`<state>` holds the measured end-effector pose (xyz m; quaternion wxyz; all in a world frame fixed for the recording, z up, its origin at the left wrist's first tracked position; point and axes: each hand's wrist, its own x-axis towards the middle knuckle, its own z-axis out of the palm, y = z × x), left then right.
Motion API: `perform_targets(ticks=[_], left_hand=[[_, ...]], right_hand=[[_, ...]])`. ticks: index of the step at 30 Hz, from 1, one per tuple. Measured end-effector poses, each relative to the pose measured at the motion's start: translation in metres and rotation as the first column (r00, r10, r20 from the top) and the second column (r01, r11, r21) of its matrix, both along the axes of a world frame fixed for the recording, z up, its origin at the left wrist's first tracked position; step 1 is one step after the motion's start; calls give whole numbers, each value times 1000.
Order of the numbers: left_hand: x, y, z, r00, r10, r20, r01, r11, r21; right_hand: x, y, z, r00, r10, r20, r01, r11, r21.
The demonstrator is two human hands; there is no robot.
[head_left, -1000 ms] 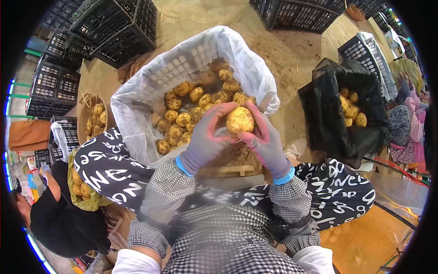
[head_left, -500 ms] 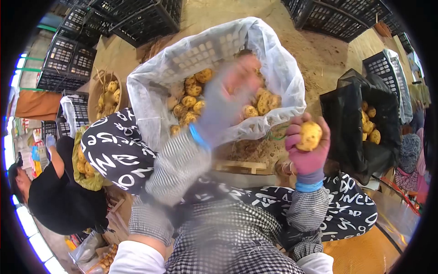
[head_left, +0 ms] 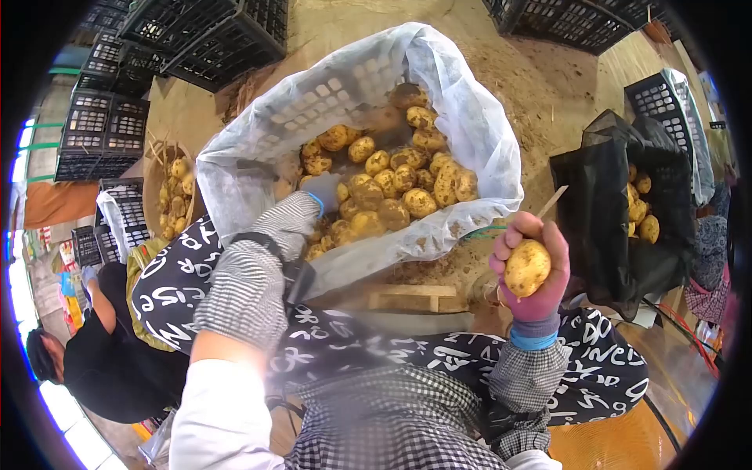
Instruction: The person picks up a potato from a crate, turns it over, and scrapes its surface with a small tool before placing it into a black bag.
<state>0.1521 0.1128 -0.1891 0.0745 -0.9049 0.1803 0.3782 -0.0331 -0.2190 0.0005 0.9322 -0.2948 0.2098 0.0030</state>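
Note:
My right hand, in a pink and grey glove, is closed around a yellow potato to the right of the lined crate. A thin, flat, stick-like piece juts up behind those fingers; what it is I cannot make out. Inside the crate, at its left side, my left hand in a grey glove reaches down by the potatoes. Its fingers are mostly hidden, so whether they grip anything does not show. Many of the potatoes there carry brown soil.
A white liner covers the crate's walls. To the right stands a black-lined crate with potatoes, to the left a basket of potatoes. Stacked black crates stand behind. A person in black is at the left.
My left hand has swung from over the crate's middle down to its left side, uncovering the potatoes. My right hand still holds the potato, slightly lower and turned, and the stick-like piece now shows.

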Motion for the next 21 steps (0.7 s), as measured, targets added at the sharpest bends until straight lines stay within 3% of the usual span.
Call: perform_targets(ticks=[3,4,6,8,11,16,19,21], left_hand=[[4,-4,49,972,231,44,-207,931,-301],[5,-5,72,959,266,-99,-281,847,-452],[-10,-29,137,892,326,-315,-450,710,-541],[-33,-49,176,918,264,-297,-396,657,-641],[-80,-79,209,968,215,-128,-230,561,-795],[-123,-104,192,915,383,129,-40,403,-914],[-129,-108,190,920,391,-33,-109,175,-979],[-134,-107,205,855,296,-425,-466,80,-881]], right_hand=[[3,16,7,997,77,-1,-73,939,-335],[3,21,5,987,155,42,-108,833,-542],[2,34,-10,978,209,-16,-191,856,-481],[2,48,-3,961,256,-101,-275,873,-404],[-9,66,-24,930,368,11,-225,592,-774],[-20,68,-15,919,384,92,-248,741,-624],[-23,54,10,910,408,-68,-356,690,-630],[-22,49,0,923,383,-30,-107,183,-977]])
